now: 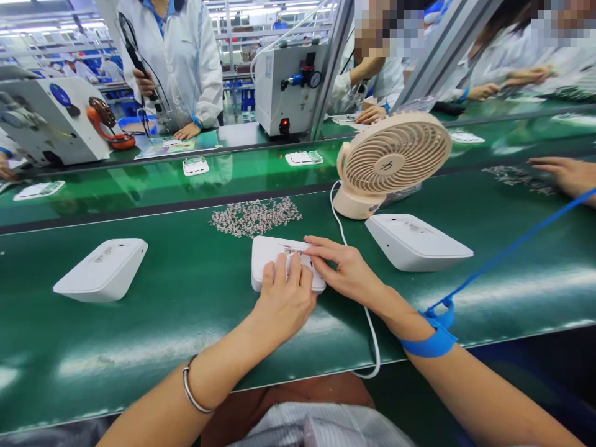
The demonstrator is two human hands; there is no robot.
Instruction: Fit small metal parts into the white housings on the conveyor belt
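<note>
A white plastic housing (261,254) lies on the green work surface in front of me. My left hand (286,304) grips it from the near side, fingers bent over its top. Small metal pieces (293,250) show in a recess beside those fingertips. At the housing's right end is my right hand (347,270), its fingers drawn together at the recess. Whatever lies between these right fingertips is too small to make out. Just beyond the housing, a loose pile of small metal parts (256,216) is spread out.
Similar white housings stand at left (102,267) and right (419,242). A beige fan (391,161) with a white cable (372,335) stands behind my right hand. A blue wrist strap cord (512,248) runs rightward. Boards lie on the belt (246,171); co-workers' hands (565,177) are nearby.
</note>
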